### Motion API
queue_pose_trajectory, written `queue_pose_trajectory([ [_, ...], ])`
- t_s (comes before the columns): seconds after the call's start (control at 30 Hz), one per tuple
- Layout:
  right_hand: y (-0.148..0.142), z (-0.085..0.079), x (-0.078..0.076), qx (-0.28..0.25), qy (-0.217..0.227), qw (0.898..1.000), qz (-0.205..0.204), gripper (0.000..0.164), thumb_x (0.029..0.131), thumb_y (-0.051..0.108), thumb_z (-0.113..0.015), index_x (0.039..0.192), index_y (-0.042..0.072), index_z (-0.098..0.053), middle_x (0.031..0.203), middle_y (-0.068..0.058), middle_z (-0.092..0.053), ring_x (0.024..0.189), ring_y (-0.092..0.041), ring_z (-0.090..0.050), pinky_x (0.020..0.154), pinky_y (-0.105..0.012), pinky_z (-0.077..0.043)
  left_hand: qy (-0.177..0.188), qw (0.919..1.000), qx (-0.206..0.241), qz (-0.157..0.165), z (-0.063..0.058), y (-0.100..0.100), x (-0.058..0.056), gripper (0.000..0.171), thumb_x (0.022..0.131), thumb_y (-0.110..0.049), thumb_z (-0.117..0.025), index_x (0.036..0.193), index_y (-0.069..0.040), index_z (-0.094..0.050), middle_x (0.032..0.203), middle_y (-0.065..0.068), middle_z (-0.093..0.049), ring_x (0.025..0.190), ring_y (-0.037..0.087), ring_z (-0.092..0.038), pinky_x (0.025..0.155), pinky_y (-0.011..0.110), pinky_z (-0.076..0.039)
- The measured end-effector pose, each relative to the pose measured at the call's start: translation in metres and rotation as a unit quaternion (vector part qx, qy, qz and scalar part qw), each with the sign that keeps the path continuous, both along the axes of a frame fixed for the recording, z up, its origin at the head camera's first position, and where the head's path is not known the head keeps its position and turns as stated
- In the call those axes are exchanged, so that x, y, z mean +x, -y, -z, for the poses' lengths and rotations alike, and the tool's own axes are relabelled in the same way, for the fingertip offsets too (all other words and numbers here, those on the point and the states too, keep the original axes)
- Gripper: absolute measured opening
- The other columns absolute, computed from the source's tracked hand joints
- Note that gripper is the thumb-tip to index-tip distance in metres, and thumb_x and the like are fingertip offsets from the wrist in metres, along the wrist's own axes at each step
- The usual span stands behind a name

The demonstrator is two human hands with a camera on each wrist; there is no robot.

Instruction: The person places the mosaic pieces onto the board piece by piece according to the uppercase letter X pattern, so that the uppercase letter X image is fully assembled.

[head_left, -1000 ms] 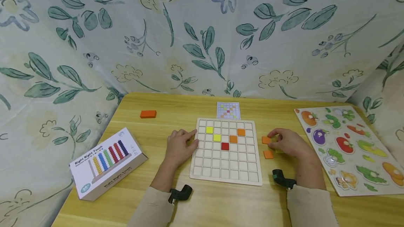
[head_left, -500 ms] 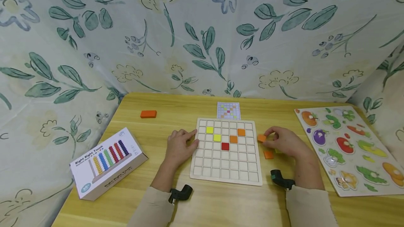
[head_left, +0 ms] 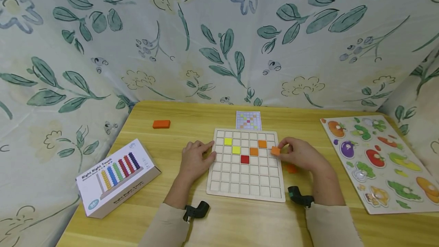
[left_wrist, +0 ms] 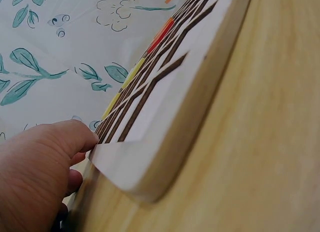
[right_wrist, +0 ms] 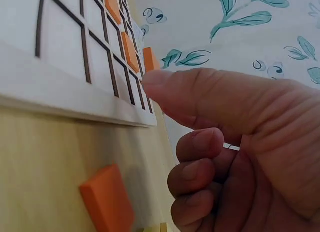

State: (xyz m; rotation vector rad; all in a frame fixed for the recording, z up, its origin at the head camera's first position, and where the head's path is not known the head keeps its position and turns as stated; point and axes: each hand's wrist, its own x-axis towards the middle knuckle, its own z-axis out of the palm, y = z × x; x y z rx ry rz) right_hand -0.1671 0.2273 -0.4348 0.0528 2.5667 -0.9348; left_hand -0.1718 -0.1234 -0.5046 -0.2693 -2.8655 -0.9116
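A white gridded board [head_left: 236,197] lies flat on the table, with two yellow tiles, a red tile [head_left: 245,159] and two orange tiles in its cells. My left hand [head_left: 196,159] is at the board's left edge; thumb and index finger touch it, and the thumb [left_wrist: 75,134] shows by a corner in the left wrist view. Between thumb and fingertips my right hand [head_left: 302,155] pinches an orange tile [head_left: 275,151] above the board's right side. Near the thumb tip, that orange tile [right_wrist: 150,59] is tilted and partly hidden in the right wrist view.
Beside the board lies a loose orange tile [right_wrist: 107,199]. A printed pattern card [head_left: 248,120] touches the board's far edge. An orange block [head_left: 161,124] and a white toy box [head_left: 116,180] are at left. A vegetable puzzle board [head_left: 377,163] occupies the right.
My right hand has carried the orange tile leftward from the table beside the board to above its right edge. My left hand stays in place at the left edge.
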Motion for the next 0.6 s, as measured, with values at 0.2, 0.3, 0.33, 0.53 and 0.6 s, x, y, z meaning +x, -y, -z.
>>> queue_pose_trajectory([
  [0.2,0.01,0.0,0.0,-0.004,0.005,1.0,-0.009,0.033,0.091,0.032,-0.076,0.115,0.014,-0.062,0.08,-0.005,-0.047,0.068,-0.021,-0.048,0.06,-0.032,-0.037,0.001,1.0,0.0,0.001,0.0,0.0,0.0,0.042,0.092,-0.038,-0.069,0.133,-0.026,-0.071,0.091,-0.002,-0.063,0.082,0.015,-0.042,0.078,0.033,-0.029],
  [0.3,0.015,0.0,0.0,-0.001,0.008,1.0,-0.011,0.03,0.091,0.029,-0.076,0.114,0.015,-0.062,0.08,-0.005,-0.047,0.067,-0.021,-0.048,0.059,-0.031,-0.038,0.0,1.0,0.002,0.001,0.0,0.0,0.001,0.042,0.092,-0.038,-0.069,0.133,-0.026,-0.071,0.092,-0.002,-0.063,0.082,0.015,-0.042,0.078,0.033,-0.029],
  [0.33,0.017,0.0,0.0,0.0,0.007,1.0,-0.011,0.03,0.091,0.028,-0.076,0.113,0.015,-0.062,0.08,-0.005,-0.047,0.067,-0.021,-0.048,0.059,-0.031,-0.038,0.0,1.0,0.002,0.001,0.0,0.0,0.001,0.042,0.092,-0.038,-0.07,0.133,-0.026,-0.071,0.092,-0.001,-0.063,0.082,0.015,-0.042,0.078,0.033,-0.029],
  [0.53,0.029,-0.004,0.001,-0.002,-0.012,1.0,-0.023,0.029,0.09,0.027,-0.077,0.112,0.016,-0.062,0.079,-0.006,-0.048,0.068,-0.022,-0.048,0.059,-0.031,-0.038,-0.006,1.0,-0.002,-0.001,-0.001,0.0,0.001,0.042,0.092,-0.039,-0.07,0.132,-0.026,-0.071,0.09,-0.002,-0.062,0.081,0.015,-0.041,0.077,0.032,-0.029],
  [0.6,0.033,-0.004,0.001,-0.004,-0.02,0.999,-0.031,0.03,0.09,0.027,-0.077,0.113,0.016,-0.062,0.079,-0.005,-0.048,0.068,-0.022,-0.048,0.058,-0.031,-0.037,-0.007,1.0,-0.002,-0.001,0.0,-0.001,0.001,0.042,0.092,-0.039,-0.07,0.132,-0.026,-0.071,0.09,-0.002,-0.062,0.081,0.015,-0.042,0.077,0.032,-0.029],
])
